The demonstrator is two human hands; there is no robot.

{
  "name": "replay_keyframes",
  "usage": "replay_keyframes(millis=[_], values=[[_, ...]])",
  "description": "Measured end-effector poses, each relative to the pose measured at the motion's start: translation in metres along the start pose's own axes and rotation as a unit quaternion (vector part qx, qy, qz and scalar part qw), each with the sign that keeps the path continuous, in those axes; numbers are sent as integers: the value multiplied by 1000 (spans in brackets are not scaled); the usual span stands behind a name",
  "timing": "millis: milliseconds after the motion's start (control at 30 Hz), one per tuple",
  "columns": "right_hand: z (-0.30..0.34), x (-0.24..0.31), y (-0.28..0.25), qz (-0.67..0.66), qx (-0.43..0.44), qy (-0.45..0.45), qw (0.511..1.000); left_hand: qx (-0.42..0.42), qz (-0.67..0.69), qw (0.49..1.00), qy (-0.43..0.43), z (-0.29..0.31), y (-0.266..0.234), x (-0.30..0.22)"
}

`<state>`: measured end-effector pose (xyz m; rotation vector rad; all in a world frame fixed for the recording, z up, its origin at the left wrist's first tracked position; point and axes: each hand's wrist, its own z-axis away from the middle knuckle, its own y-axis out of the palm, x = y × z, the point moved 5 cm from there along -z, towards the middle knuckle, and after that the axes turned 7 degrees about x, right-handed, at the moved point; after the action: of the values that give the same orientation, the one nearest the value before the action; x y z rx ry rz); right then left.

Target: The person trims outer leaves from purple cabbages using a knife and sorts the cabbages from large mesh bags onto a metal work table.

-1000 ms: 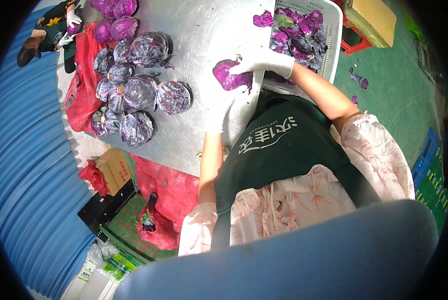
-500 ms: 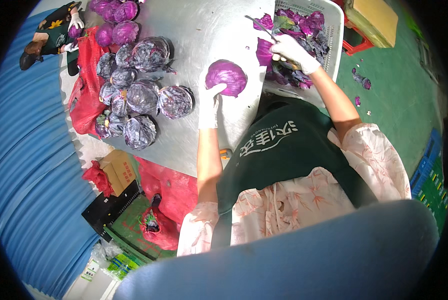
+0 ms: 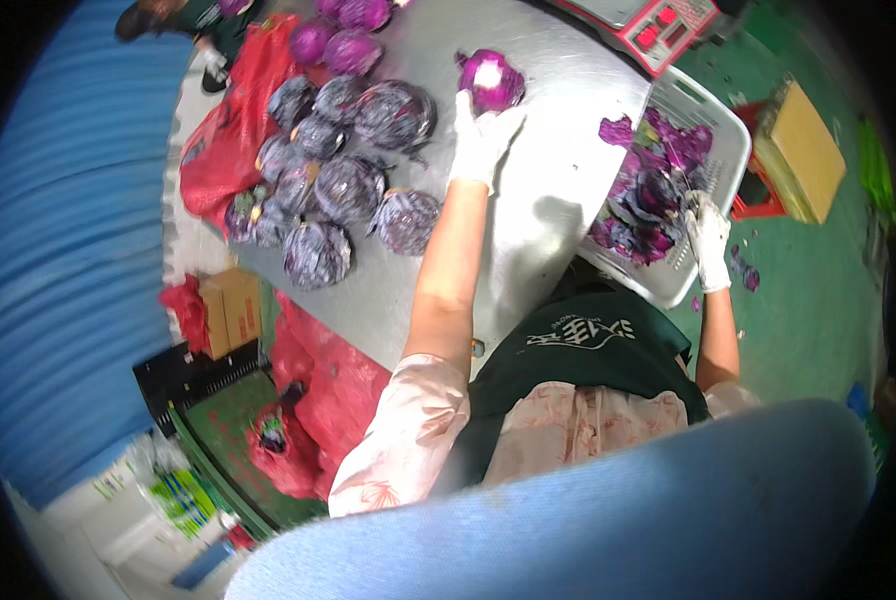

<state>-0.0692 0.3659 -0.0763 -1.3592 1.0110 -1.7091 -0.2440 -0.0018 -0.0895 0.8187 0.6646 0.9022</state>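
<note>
Ahead on the metal table lies a trimmed purple cabbage [image 3: 491, 84], its pale cut stem end showing. My left hand [image 3: 483, 145], in a white glove, reaches to its near side with fingers and thumb spread, touching or almost touching it. My right hand [image 3: 708, 240], also gloved, is closed at the right side of the white basket [image 3: 730, 165]. The thin knife [image 3: 685, 186] in it barely shows against the leaves. Loose purple cabbage leaves [image 3: 658, 190] fill the basket. Several untrimmed dark cabbages [image 3: 348, 187] sit together left of my left arm.
Beyond them are trimmed cabbages [image 3: 352, 52] and a red mesh bag [image 3: 233, 150]. A red-and-silver scale [image 3: 658, 30] stands at the table's far right. Right of the basket is a red stool [image 3: 758, 195] with a yellow block [image 3: 803, 150]. Another person [image 3: 203, 30] works at far left.
My left hand has moved away from me with the cabbage, which is turned stem end up, and its fingers have spread. My right hand with the knife has drawn back to the basket's right side.
</note>
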Motion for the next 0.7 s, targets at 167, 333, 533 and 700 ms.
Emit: replay_keyframes(millis=[167,333,533,700], values=[[-14,77,37,-242,93,-100,961,-69,-611,740,273,110,7,-29],[-31,201,109,-461,324,-183,805,-373,-698,430,434,249,-63,-93],[-28,357,130,-452,495,-131,731,-102,-403,863,287,208,-128,-88],[-15,339,102,-299,317,-329,838,-149,-339,922,108,199,-114,-37]])
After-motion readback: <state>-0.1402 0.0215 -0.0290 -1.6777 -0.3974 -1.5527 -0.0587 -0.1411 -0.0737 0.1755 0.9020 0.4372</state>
